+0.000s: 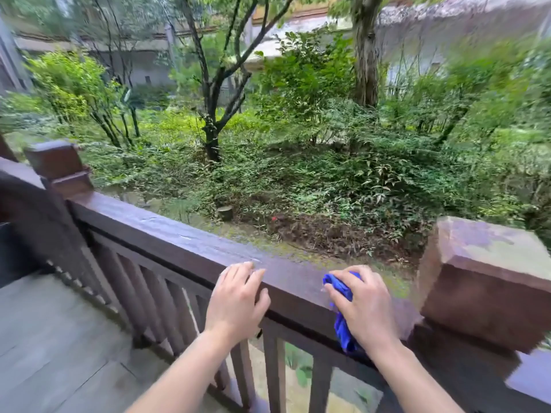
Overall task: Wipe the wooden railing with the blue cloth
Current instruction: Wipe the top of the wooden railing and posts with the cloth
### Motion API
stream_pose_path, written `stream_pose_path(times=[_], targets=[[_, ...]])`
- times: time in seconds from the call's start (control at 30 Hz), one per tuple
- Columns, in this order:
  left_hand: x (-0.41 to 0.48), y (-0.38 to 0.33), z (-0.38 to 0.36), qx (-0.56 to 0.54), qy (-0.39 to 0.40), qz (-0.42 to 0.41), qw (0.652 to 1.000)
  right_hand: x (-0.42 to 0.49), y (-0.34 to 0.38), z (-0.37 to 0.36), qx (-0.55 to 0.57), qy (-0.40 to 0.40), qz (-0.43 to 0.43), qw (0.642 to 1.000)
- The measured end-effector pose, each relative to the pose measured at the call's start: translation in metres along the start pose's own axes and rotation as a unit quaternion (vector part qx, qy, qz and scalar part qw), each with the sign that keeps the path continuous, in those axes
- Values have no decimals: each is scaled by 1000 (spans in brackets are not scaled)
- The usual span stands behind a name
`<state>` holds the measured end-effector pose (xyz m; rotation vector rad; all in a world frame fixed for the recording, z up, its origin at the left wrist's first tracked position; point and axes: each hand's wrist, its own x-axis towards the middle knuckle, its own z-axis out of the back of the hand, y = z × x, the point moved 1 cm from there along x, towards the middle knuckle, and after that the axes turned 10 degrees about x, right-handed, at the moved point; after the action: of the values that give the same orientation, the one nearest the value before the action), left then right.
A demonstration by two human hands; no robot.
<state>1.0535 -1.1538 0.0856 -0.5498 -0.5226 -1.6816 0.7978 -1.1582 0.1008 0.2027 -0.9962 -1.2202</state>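
Hands lie on the brown wood rail (179,239) in front of us. Our left hand (238,296) rests flat on top of the rail, its fingers (238,271) loose and holding nothing. Our right hand (363,308) is a bit further along the rail. Its fingers are curled round the blue cloth (343,289) and press it down on the rail. The cloth is bunched up under that hand, and one end hangs down the side of the rail that faces us. A thick square post (483,281) stands just beside the right hand. Thin bars (155,293) run down under the rail. The grey floor (59,338) is on our left. Past the rail we see green bushes (298,162) and a dark tree (211,114).
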Motion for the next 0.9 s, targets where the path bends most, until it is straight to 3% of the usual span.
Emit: stream_pose_path(times=[0.07,0.23,0.3,0.5,0.7,0.9], targets=[[20,11,-17,2,19,-16,1000,13,-4,-20,-34,2,8,999],[68,43,-46,7,118,-34,992,11,-10,-48,-115,91,100,984],[82,57,-56,7,140,-56,989,7,-26,-34,-120,75,100,985],[96,82,-81,-52,167,-99,980,22,-36,-29,-198,-61,-79,975],[96,93,-85,-105,164,-137,971,14,2,-69,-202,11,33,979],[101,135,-94,-69,178,-207,959,21,10,-73,-240,-118,-113,957]])
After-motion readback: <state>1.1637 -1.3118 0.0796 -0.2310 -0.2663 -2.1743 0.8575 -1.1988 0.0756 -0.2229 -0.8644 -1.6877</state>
